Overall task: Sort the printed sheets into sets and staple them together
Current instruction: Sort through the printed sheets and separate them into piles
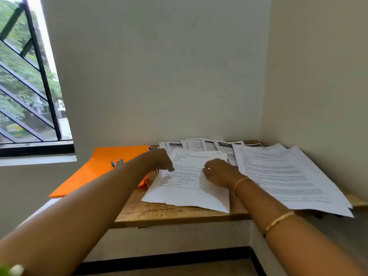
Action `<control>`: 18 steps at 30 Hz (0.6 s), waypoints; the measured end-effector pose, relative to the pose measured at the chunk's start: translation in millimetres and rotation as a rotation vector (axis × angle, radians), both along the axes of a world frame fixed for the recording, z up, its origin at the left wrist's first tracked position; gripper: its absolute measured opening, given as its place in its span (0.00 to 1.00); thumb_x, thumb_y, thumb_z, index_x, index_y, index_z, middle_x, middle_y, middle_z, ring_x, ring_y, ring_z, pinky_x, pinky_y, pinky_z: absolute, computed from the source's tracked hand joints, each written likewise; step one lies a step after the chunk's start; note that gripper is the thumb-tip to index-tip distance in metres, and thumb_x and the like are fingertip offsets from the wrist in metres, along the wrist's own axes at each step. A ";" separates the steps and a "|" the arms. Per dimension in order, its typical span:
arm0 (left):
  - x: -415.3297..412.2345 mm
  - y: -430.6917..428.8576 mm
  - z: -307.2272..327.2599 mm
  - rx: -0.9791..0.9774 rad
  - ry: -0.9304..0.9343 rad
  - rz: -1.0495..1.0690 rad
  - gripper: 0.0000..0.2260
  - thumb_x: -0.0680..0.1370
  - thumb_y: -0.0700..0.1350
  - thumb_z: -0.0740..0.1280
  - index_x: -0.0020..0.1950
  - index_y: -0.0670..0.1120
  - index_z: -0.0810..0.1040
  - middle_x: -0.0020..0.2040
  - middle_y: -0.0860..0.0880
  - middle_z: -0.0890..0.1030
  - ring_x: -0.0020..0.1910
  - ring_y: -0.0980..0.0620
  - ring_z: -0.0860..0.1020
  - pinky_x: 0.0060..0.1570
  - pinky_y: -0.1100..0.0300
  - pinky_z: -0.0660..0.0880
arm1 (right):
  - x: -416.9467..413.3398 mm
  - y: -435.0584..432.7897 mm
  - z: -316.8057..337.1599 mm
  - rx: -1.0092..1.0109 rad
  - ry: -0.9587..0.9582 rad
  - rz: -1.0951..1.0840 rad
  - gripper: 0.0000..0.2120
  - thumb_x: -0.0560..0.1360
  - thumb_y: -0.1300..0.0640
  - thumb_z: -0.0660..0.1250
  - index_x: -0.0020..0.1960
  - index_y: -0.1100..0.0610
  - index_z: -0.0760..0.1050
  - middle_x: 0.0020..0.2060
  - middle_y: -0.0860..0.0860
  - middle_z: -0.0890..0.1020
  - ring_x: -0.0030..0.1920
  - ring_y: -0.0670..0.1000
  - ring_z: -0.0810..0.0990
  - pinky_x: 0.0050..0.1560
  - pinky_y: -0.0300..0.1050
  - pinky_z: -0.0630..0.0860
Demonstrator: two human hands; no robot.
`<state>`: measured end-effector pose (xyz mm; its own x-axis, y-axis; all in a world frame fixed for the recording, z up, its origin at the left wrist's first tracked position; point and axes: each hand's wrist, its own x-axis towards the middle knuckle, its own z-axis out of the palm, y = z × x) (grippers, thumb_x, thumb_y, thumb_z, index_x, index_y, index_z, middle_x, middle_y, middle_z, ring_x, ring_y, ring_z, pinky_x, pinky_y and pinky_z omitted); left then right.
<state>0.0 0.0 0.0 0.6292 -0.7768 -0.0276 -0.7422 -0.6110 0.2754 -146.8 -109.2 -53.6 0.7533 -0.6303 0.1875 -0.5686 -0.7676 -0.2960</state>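
A small stack of printed sheets (185, 188) lies in the middle of the wooden table (175, 215). My left hand (159, 159) pinches the stack's upper left edge. My right hand (221, 172) rests on its right side, fingers curled and pressing down. A larger spread of printed sheets (282, 176) lies to the right and hangs over the table's edge. More sheets with dark headers (209, 145) are fanned along the back wall. A blue stapler (117, 162) sits on an orange folder (99, 170) at the left.
The table fits into a corner, with walls close behind and to the right. A barred window (29, 86) is at the left. The orange folder overhangs the table's left end.
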 end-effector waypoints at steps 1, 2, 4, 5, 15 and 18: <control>-6.1 0.9 -3.1 0.045 -0.012 -0.024 0.30 0.76 0.47 0.69 0.72 0.37 0.61 0.66 0.41 0.72 0.61 0.43 0.75 0.53 0.57 0.74 | -5.4 6.9 -7.8 -0.011 0.029 -0.018 0.17 0.80 0.51 0.54 0.60 0.59 0.73 0.61 0.57 0.74 0.58 0.57 0.74 0.53 0.47 0.70; -11.3 1.0 -6.7 0.086 -0.027 -0.041 0.29 0.77 0.47 0.68 0.73 0.37 0.61 0.67 0.41 0.71 0.62 0.43 0.74 0.54 0.57 0.73 | -10.9 14.4 -13.1 -0.026 0.053 -0.036 0.18 0.79 0.49 0.54 0.64 0.58 0.70 0.63 0.57 0.71 0.61 0.58 0.72 0.56 0.48 0.70; -18.9 2.1 -16.8 0.141 -0.041 -0.062 0.27 0.78 0.48 0.65 0.73 0.39 0.61 0.70 0.41 0.69 0.67 0.43 0.70 0.63 0.55 0.68 | -18.6 25.0 -29.5 -0.098 0.131 -0.102 0.22 0.79 0.46 0.52 0.69 0.57 0.65 0.67 0.59 0.67 0.66 0.61 0.67 0.64 0.53 0.66; -21.8 1.9 -19.8 0.172 -0.043 -0.070 0.27 0.79 0.49 0.65 0.73 0.40 0.62 0.71 0.41 0.67 0.69 0.43 0.68 0.66 0.54 0.66 | -19.1 27.6 -32.9 -0.106 0.161 -0.140 0.24 0.80 0.45 0.51 0.70 0.57 0.64 0.69 0.61 0.65 0.68 0.63 0.64 0.66 0.56 0.64; -5.2 2.9 -20.1 -0.069 -0.082 0.086 0.25 0.75 0.45 0.70 0.67 0.36 0.67 0.64 0.41 0.73 0.62 0.45 0.73 0.57 0.57 0.72 | -13.9 24.4 -20.1 0.140 -0.099 -0.086 0.24 0.77 0.54 0.59 0.72 0.55 0.61 0.74 0.59 0.54 0.65 0.61 0.69 0.61 0.49 0.71; 0.2 3.2 -16.0 -0.271 0.006 0.088 0.14 0.77 0.41 0.66 0.60 0.35 0.73 0.59 0.39 0.76 0.58 0.43 0.75 0.49 0.55 0.71 | -9.6 23.3 -6.3 0.312 -0.387 -0.118 0.23 0.76 0.60 0.59 0.71 0.56 0.62 0.73 0.57 0.54 0.60 0.57 0.71 0.54 0.43 0.72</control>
